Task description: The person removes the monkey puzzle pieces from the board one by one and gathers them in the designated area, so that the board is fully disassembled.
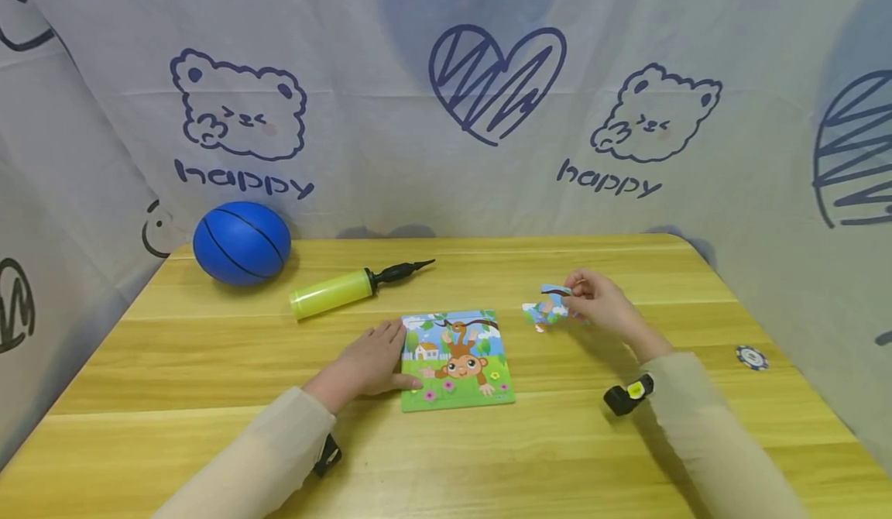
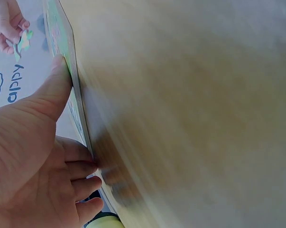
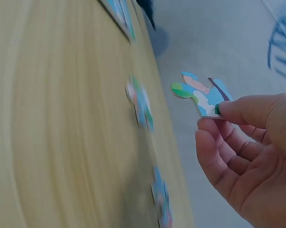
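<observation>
A square monkey jigsaw puzzle [image 1: 456, 360] lies flat on the table, showing a hanging monkey, a house and flowers. My left hand [image 1: 369, 356] rests along its left edge, thumb [image 2: 59, 88] on the face of the board and the other fingers extended at its side. Right of the puzzle, my right hand [image 1: 602, 302] pinches a puzzle piece [image 3: 209, 99] between thumb and fingers, raised above the table. The piece carries blue sky, a brown branch and green leaf. Below it lie loose puzzle pieces [image 1: 540, 316], partly hidden by the hand in the head view.
Behind the puzzle lies a yellow-green hand pump [image 1: 331, 294] with a black nozzle. A blue ball [image 1: 241, 243] stands at the back left of the wooden table [image 1: 446, 465]. A poker chip [image 1: 752, 358] lies near the right edge. A printed curtain [image 1: 376, 116] hangs behind the table.
</observation>
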A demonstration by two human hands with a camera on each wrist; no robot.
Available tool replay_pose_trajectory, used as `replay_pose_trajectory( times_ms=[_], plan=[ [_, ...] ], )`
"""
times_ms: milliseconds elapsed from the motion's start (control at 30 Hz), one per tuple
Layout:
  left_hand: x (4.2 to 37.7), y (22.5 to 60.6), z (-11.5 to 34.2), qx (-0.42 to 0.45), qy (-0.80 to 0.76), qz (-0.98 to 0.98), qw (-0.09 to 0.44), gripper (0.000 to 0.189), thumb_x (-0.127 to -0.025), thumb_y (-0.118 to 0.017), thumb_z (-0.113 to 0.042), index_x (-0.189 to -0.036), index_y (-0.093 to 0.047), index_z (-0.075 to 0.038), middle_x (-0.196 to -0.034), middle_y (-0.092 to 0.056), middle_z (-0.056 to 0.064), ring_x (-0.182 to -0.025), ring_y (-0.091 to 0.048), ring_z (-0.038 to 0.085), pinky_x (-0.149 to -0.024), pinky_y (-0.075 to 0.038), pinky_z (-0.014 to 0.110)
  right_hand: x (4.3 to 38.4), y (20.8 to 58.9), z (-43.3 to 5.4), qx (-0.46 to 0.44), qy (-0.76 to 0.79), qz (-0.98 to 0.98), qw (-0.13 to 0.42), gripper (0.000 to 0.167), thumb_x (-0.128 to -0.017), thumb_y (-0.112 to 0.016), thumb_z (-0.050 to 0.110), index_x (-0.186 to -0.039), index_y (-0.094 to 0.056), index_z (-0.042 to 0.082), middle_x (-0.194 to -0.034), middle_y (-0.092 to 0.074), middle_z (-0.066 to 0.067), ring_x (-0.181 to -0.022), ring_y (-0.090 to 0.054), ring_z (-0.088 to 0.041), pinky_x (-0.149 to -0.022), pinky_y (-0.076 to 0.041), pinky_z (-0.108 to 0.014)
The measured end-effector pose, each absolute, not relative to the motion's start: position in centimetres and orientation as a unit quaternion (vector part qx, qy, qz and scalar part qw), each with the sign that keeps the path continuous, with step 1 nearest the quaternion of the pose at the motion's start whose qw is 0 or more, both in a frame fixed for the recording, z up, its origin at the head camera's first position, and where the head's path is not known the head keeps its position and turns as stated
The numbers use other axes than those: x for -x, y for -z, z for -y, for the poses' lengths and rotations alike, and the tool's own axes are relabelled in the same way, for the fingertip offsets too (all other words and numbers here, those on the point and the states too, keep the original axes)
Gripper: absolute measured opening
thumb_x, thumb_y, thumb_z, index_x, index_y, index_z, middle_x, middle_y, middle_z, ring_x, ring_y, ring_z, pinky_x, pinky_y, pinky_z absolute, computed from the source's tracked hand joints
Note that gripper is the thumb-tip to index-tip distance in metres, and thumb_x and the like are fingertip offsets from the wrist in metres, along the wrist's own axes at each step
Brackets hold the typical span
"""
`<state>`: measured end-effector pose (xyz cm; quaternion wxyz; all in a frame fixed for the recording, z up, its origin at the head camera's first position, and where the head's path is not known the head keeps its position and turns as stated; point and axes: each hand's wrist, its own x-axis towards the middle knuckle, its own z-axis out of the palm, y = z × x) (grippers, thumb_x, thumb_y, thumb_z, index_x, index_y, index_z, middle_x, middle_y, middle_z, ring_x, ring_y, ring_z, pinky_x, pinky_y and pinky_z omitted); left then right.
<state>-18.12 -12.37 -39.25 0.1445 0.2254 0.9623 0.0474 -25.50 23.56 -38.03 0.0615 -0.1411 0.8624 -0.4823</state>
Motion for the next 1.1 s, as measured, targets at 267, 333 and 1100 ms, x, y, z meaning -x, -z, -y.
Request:
replay_pose_trajectory(
  times_ms=[267,333,1100],
  plan=[
    [18.1,39.2,12.3,-0.226,-0.044,-0.963,0.142,0.092,-0.085,-0.052,-0.056,-0.14,-0.022,0.01,-0.147,-0.016,0.025,-0.134,-0.017,0.038,-0.109,-0.016,0.046,25.8,38.1,-28.8,0.099,0.452,-0.886,0.022,0.018,-0.091,-0.054,0.005,-0.104,-0.047,-0.005,-0.077,-0.053,-0.011,-0.064,-0.053,-0.02,-0.055,-0.051,-0.033],
    [18.1,39.1,12.3,-0.225,-0.045,-0.963,0.143,0.091,-0.085,-0.052,-0.056,-0.14,-0.023,0.01,-0.147,-0.016,0.025,-0.134,-0.017,0.038,-0.109,-0.016,0.046,26.0,38.4,-30.1,0.092,0.437,-0.895,0.014,0.017,-0.092,-0.053,0.005,-0.104,-0.047,-0.005,-0.076,-0.055,-0.01,-0.062,-0.052,-0.018,-0.053,-0.049,-0.03],
    [18.1,39.1,12.4,-0.226,-0.046,-0.962,0.144,0.091,-0.085,-0.053,-0.056,-0.14,-0.023,0.01,-0.147,-0.016,0.025,-0.134,-0.017,0.037,-0.109,-0.016,0.046,27.1,39.5,-34.9,0.009,0.349,-0.935,0.059,0.026,-0.093,-0.047,0.006,-0.105,-0.052,-0.017,-0.084,-0.058,-0.015,-0.07,-0.053,-0.015,-0.061,-0.045,-0.027]
  ],
)
